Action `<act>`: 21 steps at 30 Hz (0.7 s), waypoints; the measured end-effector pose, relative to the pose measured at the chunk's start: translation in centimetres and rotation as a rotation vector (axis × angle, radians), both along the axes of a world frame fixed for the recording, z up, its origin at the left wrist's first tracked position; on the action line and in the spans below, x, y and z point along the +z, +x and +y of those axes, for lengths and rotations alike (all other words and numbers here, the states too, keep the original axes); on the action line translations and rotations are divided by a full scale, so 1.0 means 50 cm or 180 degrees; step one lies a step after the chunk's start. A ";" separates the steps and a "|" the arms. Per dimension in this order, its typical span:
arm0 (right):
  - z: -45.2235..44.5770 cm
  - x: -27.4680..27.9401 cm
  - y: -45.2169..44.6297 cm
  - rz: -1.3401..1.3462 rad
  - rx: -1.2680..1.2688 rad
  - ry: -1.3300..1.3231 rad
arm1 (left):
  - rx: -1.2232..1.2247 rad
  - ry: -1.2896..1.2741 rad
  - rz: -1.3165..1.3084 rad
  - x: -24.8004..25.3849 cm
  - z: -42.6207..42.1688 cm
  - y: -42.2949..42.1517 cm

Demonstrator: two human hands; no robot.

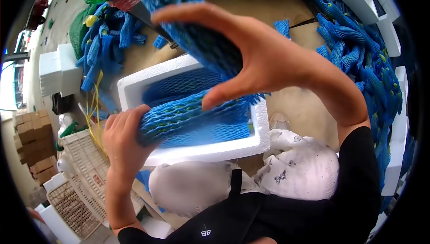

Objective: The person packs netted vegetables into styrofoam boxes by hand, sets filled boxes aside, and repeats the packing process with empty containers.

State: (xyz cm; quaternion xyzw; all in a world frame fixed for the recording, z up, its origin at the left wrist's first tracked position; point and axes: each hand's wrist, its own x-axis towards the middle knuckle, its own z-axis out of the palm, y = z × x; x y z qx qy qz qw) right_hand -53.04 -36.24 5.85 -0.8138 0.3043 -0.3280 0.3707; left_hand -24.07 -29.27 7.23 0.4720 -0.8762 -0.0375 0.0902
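My left hand (123,139) is closed around one end of a blue foam-net sleeve (177,115) with green showing through its mesh. The sleeve lies slantwise above a white foam box (215,151), whose inside holds more blue netting. Higher up, my right hand (264,53) curves widely around a second blue net sleeve (204,42), its index finger across the netting. The thumb reaches down over the first sleeve; whether it presses on it I cannot tell. The other right fingers are hidden.
Piles of blue-netted pieces lie at right (358,56) and upper left (105,38). White foam blocks (60,70) stand at left, others at right. Plastic crates (85,168), cardboard boxes (33,132) and yellow straps (95,114) are at left. My knees (192,186) border the box.
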 end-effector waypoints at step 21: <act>0.086 -0.186 -0.032 -0.0340 -0.0441 -0.1483 | -0.1009 -0.0994 0.0307 -0.234 0.004 -0.009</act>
